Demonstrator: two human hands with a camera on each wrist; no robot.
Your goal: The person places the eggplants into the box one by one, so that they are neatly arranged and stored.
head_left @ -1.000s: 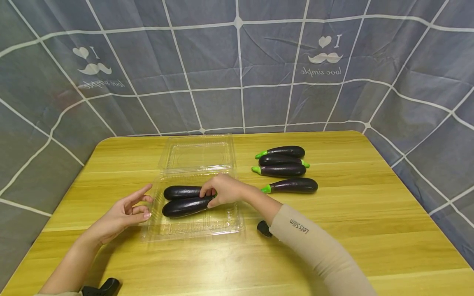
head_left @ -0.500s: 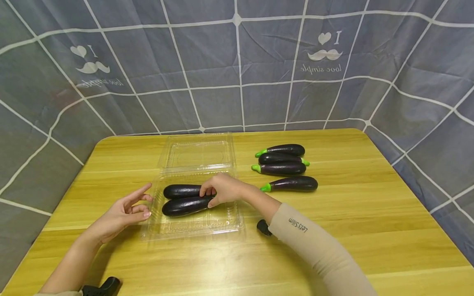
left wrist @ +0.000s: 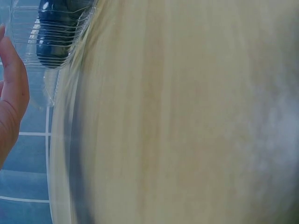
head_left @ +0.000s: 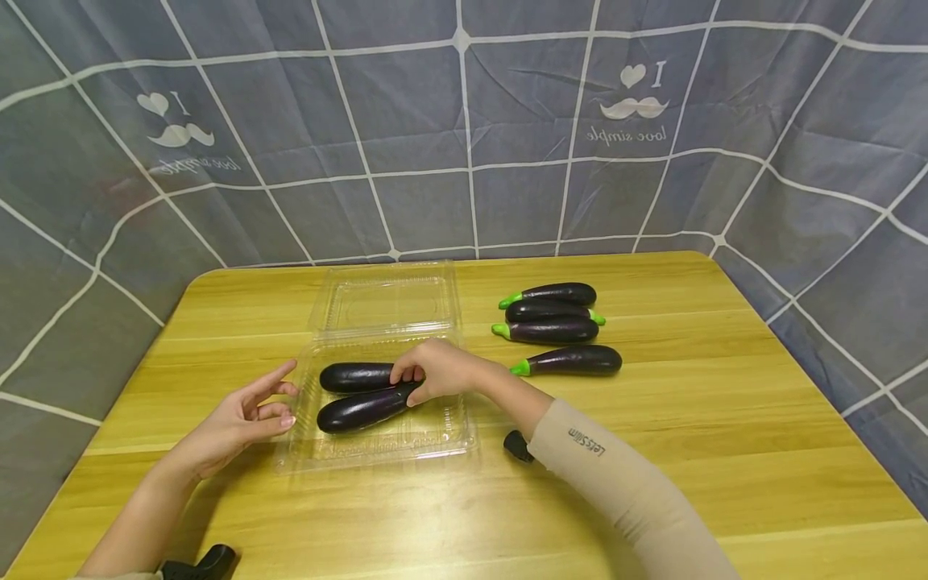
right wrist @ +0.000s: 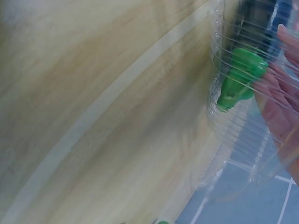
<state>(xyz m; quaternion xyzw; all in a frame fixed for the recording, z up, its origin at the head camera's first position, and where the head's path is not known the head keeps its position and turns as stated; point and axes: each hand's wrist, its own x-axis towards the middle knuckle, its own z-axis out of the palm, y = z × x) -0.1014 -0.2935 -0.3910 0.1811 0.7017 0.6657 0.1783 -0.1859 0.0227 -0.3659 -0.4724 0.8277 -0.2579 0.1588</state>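
Note front eggplant (head_left: pixel 362 411) swung slightly since half a second ago, with its blunt left end lower in the head view, angled farther from the rear eggplant (head_left: pixel 354 377). Find both inside the clear container (head_left: pixel 377 456), left of centre in the frame. See right hand (head_left: pixel 444 372) pinching the front eggplant near its stem end. Through the container wall, at right in the right wrist view, see a green stem cap (right wrist: pixel 240 77). Find left hand (head_left: pixel 242 415) loose beside the container's left rim, with thumb and forefinger apart; cannot tell whether touching. Count four more eggplants (head_left: pixel 553 331) right of centre on the table (head_left: pixel 761 451).
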